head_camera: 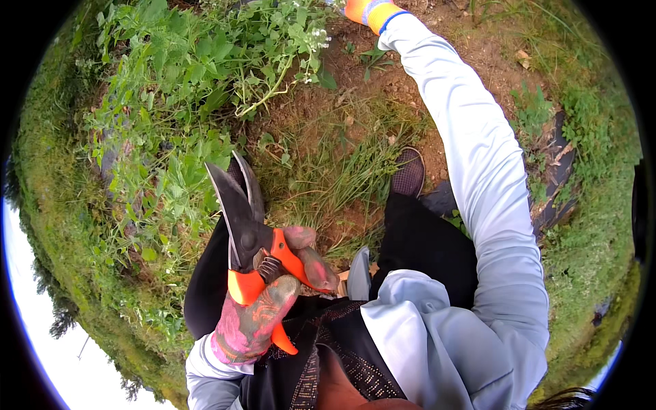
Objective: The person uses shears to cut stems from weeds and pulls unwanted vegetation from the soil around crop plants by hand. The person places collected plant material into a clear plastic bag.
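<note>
My left hand, in a pink and grey stained work glove, grips a pair of pruning shears. The orange handles are spread, with the coil spring showing between them. Both dark blades stand apart and point up and away from me, in front of my left shoe. My right arm reaches far forward to the top edge of the picture. Only the back part of my right hand is in view, in an orange and grey glove with a blue cuff. Its fingers are cut off by the edge, close to a leafy plant with small white flowers.
Leafy green plants crowd the left side, with a bent pale stem leaning over the soil. Grass tufts grow between my shoes. Pieces of black ground sheet lie at the right, beside bare reddish soil.
</note>
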Available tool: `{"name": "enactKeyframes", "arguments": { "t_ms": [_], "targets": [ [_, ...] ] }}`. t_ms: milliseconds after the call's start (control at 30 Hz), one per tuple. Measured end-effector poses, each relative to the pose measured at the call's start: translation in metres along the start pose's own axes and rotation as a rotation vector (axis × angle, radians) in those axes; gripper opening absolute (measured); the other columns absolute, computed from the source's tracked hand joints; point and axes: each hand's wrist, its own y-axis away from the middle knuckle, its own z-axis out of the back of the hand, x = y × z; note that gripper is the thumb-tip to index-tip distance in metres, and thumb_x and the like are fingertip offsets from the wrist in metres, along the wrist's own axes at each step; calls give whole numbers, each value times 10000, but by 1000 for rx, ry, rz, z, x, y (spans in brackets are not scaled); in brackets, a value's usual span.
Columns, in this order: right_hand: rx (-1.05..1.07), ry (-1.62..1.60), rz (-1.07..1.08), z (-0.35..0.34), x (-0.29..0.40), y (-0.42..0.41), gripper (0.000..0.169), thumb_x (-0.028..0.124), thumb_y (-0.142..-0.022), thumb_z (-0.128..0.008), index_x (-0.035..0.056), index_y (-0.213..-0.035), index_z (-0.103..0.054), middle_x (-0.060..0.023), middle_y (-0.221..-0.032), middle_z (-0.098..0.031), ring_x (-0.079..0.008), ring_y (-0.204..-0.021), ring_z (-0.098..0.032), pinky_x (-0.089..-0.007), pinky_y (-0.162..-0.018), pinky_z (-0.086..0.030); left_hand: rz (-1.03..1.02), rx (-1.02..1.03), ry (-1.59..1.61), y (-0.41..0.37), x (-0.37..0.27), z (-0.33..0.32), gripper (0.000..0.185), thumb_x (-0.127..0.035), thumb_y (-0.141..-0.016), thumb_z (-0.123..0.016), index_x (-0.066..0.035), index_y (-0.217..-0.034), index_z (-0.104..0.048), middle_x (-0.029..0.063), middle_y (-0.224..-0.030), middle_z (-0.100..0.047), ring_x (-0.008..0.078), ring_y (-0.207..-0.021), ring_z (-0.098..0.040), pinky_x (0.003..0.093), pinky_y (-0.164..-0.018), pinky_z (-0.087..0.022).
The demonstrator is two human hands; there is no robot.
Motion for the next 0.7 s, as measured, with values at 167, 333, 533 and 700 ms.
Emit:
{"name": "enactKeyframes", "arguments": {
  "t_ms": [167,333,533,700],
  "targets": [
    [93,589,-548,-12,-97,124,286,231,-799,-560,89,-1047,-540,-135,-984,-573,-303,-897,-553,-354,-771,-436,14,-13,14,4,-1,1,484,-188,-804,-565,24,-1185,-355,121,-846,-528,241,-843,-542,385,-767,-442],
    [400,418,-778,-12,-39,238,357,310,-807,-513,143,-1123,-495,-167,-1012,-552,-317,-929,-533,-388,-793,-422,21,-55,-15,9,-6,-5,469,-182,-807,-552,30,-1177,-358,127,-846,-528,247,-834,-541,386,-766,-440],
    [602,230,-625,-8,53,279,539,309,-842,-461,287,-1327,-227,-176,-703,-589,-345,-628,-567,-429,-567,-438,25,-84,-41,12,-3,-4,454,-179,-809,-541,33,-1170,-364,131,-844,-525,251,-824,-540,386,-762,-439],
    [1130,97,-643,-29,61,284,669,249,-801,-503,243,-1356,-130,-184,-721,-581,-328,-638,-558,-423,-604,-435,23,-82,-69,9,-3,-9,443,-176,-810,-532,36,-1163,-368,134,-843,-523,254,-816,-540,385,-758,-438]
  ]
}}
